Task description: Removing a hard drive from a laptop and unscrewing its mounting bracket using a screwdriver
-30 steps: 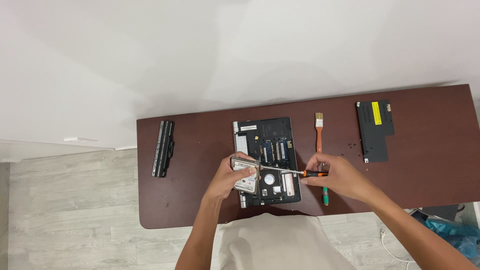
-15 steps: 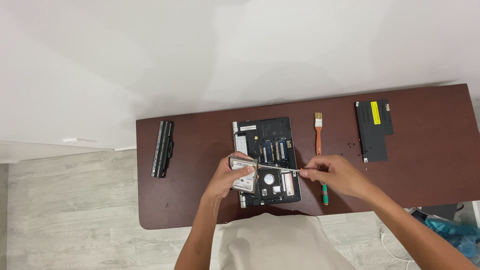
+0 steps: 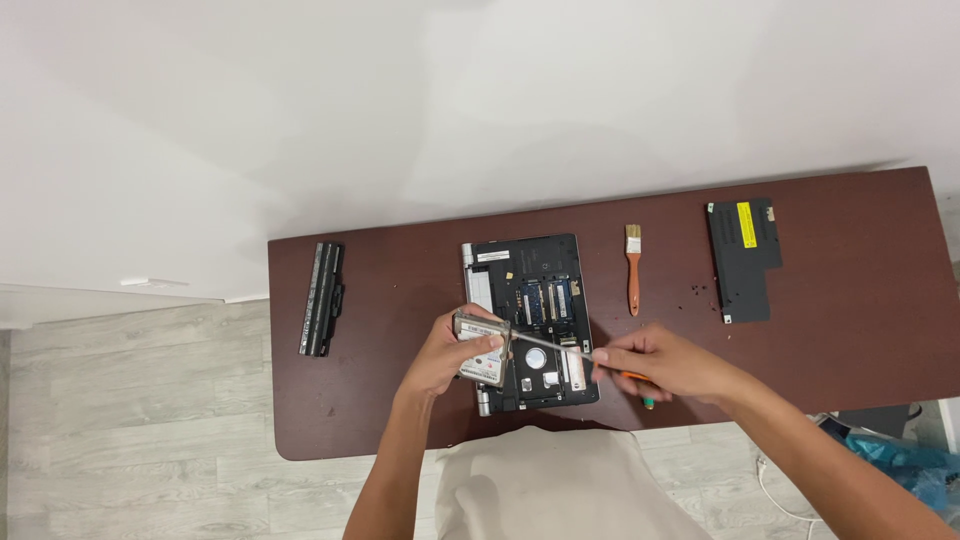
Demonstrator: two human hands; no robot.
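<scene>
The left hand (image 3: 452, 352) grips a silver hard drive (image 3: 482, 352) in its bracket, fingers curled round its near and far edges, holding it tilted over the left side of the opened laptop (image 3: 535, 300). The laptop lies bottom-up at the middle of the desk (image 3: 850, 340), its near end reaching close to the front edge. The right hand (image 3: 665, 365) pinches a screwdriver (image 3: 560, 345) (orange handle mostly hidden in the palm), fingers closed about it; the metal shaft runs leftward across the laptop, its tip at the drive's upper right corner. A laptop battery (image 3: 322, 298) lies near the left edge. A small brush (image 3: 633, 270) with an orange handle lies right of the laptop. A black cover panel (image 3: 742, 258) bearing a yellow label rests toward the back right corner.
</scene>
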